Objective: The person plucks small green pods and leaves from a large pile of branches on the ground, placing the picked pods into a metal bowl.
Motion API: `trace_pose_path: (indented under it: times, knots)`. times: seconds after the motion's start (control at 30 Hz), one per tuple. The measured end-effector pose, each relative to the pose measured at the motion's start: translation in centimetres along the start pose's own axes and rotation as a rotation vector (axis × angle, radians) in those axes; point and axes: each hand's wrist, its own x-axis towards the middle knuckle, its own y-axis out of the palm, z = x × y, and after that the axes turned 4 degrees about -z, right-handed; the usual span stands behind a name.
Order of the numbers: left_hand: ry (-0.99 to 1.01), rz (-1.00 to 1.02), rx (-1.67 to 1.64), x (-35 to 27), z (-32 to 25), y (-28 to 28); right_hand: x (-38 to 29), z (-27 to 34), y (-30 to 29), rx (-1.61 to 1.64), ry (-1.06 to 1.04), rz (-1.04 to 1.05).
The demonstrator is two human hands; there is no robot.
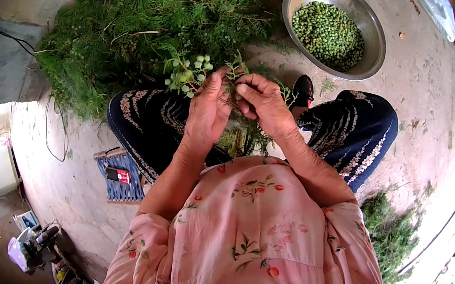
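Observation:
Between my spread knees, my left hand (210,110) holds a conifer sprig (187,75), likely arborvitae, that carries a cluster of pale green cones. The cones stick out to the left past my thumb. My right hand (269,104) is beside it, thumb and forefinger pinched together at a thin leafy stem; how far the stem runs behind the fingers is hidden. Just beyond my hands lies a large heap of cut green branches (163,13), some bearing cones. A wide steel basin (289,10) at the upper right holds many loose green cones (327,33).
At my left is a low stool with a woven blue seat (125,190), a red and black phone (119,175) on it. A dark cable (54,134) lies on the concrete floor. More stripped greenery (390,232) is at my right. A sewing machine (40,242) stands lower left.

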Motion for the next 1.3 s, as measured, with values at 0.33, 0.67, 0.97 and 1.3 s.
trace_pose_path:
  times: [0.33,0.67,0.97,1.3]
  knots:
    - [0.166,-0.185,0.218,-0.3,0.3,-0.2,-0.1,0.8,-0.6,-0.027,-0.089,-0.087]
    - [0.112,-0.208,0.294,-0.6,-0.3,0.5,-0.3,0.4,0.1,-0.017,-0.091,-0.073]
    - [0.145,-0.188,0.394,-0.4,0.3,-0.4,0.1,2.7,-3.1,0.372,-0.050,-0.327]
    - [0.241,-0.085,0.304,-0.5,1.4,-1.1,2.6,13.0,-10.6,0.450,-0.602,-0.382]
